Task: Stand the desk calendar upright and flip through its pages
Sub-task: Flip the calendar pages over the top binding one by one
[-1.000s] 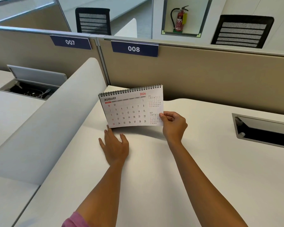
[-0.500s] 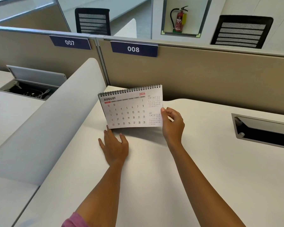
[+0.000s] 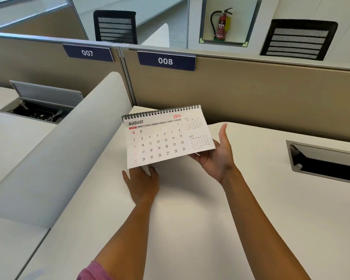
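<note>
my left hand [image 3: 142,183] lies flat on the desk [image 3: 190,229], fingers spread, tips hidden under the desk calendar [image 3: 166,136], probably pinning its base. my right hand [image 3: 216,156] is palm-up, fingers open under the august page's lower right corner, lifting it. i should swing the page up over the spiral binding [image 3: 162,112] without tearing. beyond, the partition [image 3: 251,93] stands close; a cable tray [image 3: 327,160] sits right.

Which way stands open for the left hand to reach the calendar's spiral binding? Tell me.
Probably over the page's left edge: the left hand lies flat below the lifted August page, with nothing beside that edge up to the spiral binding.
</note>
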A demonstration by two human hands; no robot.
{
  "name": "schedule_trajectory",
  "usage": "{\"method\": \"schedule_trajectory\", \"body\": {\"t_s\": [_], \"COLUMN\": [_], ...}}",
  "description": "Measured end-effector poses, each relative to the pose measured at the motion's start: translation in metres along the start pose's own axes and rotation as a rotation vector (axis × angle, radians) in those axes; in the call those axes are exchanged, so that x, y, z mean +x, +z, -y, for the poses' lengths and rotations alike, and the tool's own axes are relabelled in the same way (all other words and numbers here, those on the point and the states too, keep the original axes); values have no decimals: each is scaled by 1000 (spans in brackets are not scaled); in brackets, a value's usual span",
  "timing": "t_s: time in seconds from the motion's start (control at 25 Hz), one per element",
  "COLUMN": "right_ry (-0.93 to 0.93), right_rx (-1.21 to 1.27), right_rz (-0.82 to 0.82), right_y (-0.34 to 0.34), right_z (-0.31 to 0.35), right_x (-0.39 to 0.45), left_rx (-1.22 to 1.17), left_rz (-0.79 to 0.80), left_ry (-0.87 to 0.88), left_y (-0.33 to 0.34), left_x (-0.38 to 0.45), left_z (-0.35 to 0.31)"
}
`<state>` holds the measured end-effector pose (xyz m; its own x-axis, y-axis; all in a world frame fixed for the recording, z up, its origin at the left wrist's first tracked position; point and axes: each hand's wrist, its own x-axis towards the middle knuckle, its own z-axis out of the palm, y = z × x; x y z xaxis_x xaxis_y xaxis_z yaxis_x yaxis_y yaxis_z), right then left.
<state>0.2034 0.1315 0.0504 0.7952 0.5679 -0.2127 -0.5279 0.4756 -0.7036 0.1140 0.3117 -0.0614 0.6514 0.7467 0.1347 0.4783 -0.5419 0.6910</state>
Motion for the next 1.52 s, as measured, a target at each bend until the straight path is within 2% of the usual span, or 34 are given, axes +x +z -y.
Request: {"method": "schedule_trajectory", "body": {"t_s": [0.16, 0.28, 0.4, 0.84, 1.52], "right_ry": [26, 45, 33, -8, -25], "right_rx": [207, 256, 265, 245, 307], "right_rz": [204, 339, 399, 358, 261], "right_y": [9, 25, 38, 43, 45], "right_z": [7, 16, 28, 48, 51], "right_x": [-5, -2, 8, 42, 46], "left_rx": [-6, 14, 7, -8, 14], "left_rz": [16, 28, 40, 19, 9], "left_ry": [-16, -23, -33, -44, -30], "left_y": [1, 3, 5, 5, 7], "left_x": [3, 3, 4, 4, 4], "left_z": [3, 5, 7, 6, 6]}}
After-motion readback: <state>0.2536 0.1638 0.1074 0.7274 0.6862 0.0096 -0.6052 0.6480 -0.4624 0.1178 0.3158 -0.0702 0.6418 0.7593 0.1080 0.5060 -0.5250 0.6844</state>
